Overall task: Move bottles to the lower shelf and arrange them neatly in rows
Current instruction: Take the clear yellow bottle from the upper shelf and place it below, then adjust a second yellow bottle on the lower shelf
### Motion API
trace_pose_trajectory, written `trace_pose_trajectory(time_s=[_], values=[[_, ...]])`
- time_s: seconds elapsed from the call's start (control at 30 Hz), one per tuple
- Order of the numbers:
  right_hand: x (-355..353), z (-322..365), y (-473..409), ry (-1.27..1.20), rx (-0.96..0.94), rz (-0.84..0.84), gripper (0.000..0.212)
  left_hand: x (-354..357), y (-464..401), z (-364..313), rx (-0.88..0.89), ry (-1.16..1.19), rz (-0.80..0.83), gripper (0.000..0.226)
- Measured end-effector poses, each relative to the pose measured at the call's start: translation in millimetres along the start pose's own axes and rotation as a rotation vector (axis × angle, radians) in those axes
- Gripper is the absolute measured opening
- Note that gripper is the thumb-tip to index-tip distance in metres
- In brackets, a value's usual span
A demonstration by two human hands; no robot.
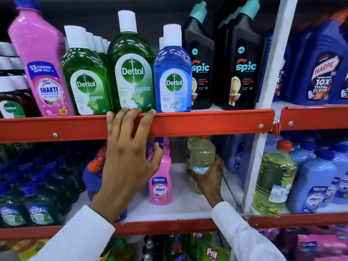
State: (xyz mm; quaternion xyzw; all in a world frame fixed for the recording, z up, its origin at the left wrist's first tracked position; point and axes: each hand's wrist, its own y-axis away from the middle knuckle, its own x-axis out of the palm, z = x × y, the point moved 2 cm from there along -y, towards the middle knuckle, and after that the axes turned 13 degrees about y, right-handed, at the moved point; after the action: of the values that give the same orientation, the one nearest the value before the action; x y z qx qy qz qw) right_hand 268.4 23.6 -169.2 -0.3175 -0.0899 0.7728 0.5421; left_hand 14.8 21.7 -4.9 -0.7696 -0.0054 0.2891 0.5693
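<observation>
Left hand [128, 157] raised against the red front rail [207, 122] of the upper shelf, fingers [113, 125] spread and hooked over the rail's top edge, thumb apart below and touching nothing clearly; white sleeve [79, 236] at the wrist. Right hand [209, 178] down on the lower shelf [188, 208], fingers wrapped from behind around a clear bottle of pale yellow liquid [202, 157], upright, its cap hidden behind the rail; a second pale bottle just behind it, partly hidden. Small pink Shakti bottle [160, 187] upright on the white lower shelf, left of the held bottle and apart from it; blue bottle with orange cap [92, 176] further left, largely behind the left hand. Above the rail, in a row: tall pink Shakti bottle [39, 63], two green Dettol bottles [85, 76] [131, 66], a blue Dettol bottle [172, 72], two black Spic bottles [243, 63]. Beyond the white upright [271, 76], blue Harpic bottles [322, 72] on top; below, a large yellow bottle with orange cap [275, 178] beside pale blue bottles.
</observation>
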Motion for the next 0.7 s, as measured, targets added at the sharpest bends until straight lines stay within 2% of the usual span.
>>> trace_pose_trajectory(time_s=[0.13, 0.27, 0.37, 0.43, 0.5, 0.6, 0.7], values=[[-25, 4, 32, 0.013, -0.113, 0.007, 0.099, 3, 2, -11, -0.041, 0.001, -0.007, 0.066], [-83, 3, 75, 0.048, -0.27, -0.142, 0.057, 7, 4, -27, -0.082, -0.008, -0.027, 0.072], [-120, -18, 83, 0.071, -0.231, -0.368, 0.04, 18, 6, -44, -0.006, 0.001, -0.017, 0.072], [-137, -30, 76, 0.082, -0.142, -0.463, 0.044, 25, 7, -52, 0.011, 0.006, -0.004, 0.073], [-146, -45, 62, 0.131, -0.048, -0.478, 0.054, 30, 6, -57, -0.003, 0.012, -0.009, 0.073], [-151, -72, 39, 0.23, 0.034, -0.401, 0.08, 30, 6, -56, -0.011, 0.014, -0.025, 0.072], [-153, -87, 22, 0.244, 0.102, -0.307, 0.095, 28, 7, -54, -0.001, 0.0, -0.013, 0.072]])
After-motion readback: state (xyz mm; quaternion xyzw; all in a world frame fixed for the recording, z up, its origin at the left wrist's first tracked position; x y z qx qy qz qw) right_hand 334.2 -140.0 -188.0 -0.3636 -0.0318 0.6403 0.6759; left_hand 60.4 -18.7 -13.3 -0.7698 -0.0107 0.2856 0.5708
